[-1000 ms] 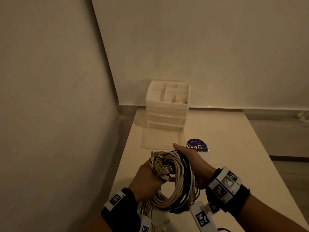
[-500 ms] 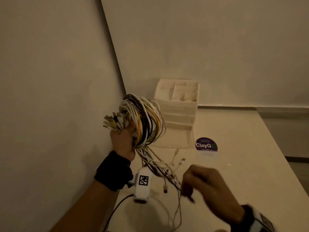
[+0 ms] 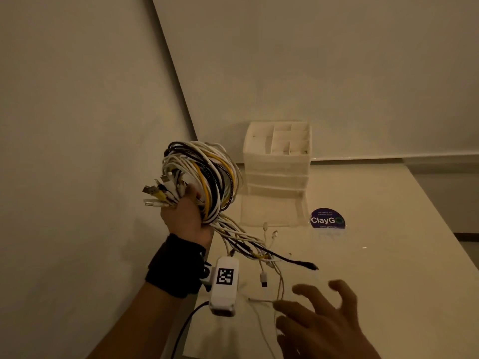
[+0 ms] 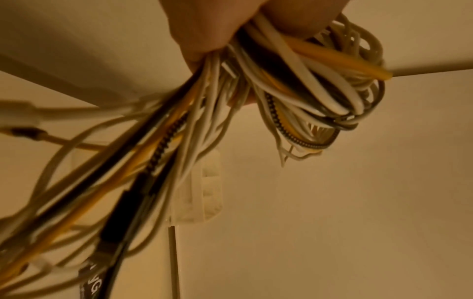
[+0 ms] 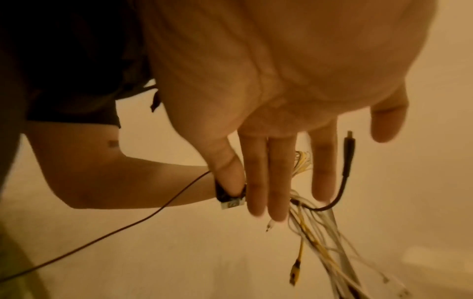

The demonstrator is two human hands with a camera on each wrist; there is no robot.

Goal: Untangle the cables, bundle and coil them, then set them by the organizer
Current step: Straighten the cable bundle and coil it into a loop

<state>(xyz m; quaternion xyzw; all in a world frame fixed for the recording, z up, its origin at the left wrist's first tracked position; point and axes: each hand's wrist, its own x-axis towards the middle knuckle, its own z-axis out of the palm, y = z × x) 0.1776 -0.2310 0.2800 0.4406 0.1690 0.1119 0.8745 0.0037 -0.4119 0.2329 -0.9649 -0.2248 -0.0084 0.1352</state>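
Note:
My left hand point(image 3: 185, 212) is raised above the table's left edge and grips a coiled bundle of white, yellow and black cables point(image 3: 204, 177). Several plug ends point(image 3: 155, 194) stick out to the left of the fist. In the left wrist view the fingers point(image 4: 222, 30) wrap the coil point(image 4: 314, 97). Loose cable tails point(image 3: 259, 250) hang from the bundle down toward the table. My right hand point(image 3: 318, 317) hovers over the table with fingers spread and holds nothing; its straight fingers point(image 5: 266, 178) show in the right wrist view, beside a black plug end point(image 5: 349, 145). The white organizer point(image 3: 277, 161) stands against the back wall.
The white table point(image 3: 375, 281) sits in a corner, with a wall close on the left. A flat white tray point(image 3: 272, 211) lies in front of the organizer. A round purple ClayGo sticker point(image 3: 328, 218) is on the table to its right.
The left hand has lifted the coil up and to the left. The right hand let go of the coil, dropped toward the table and spread its fingers under the hanging tails.

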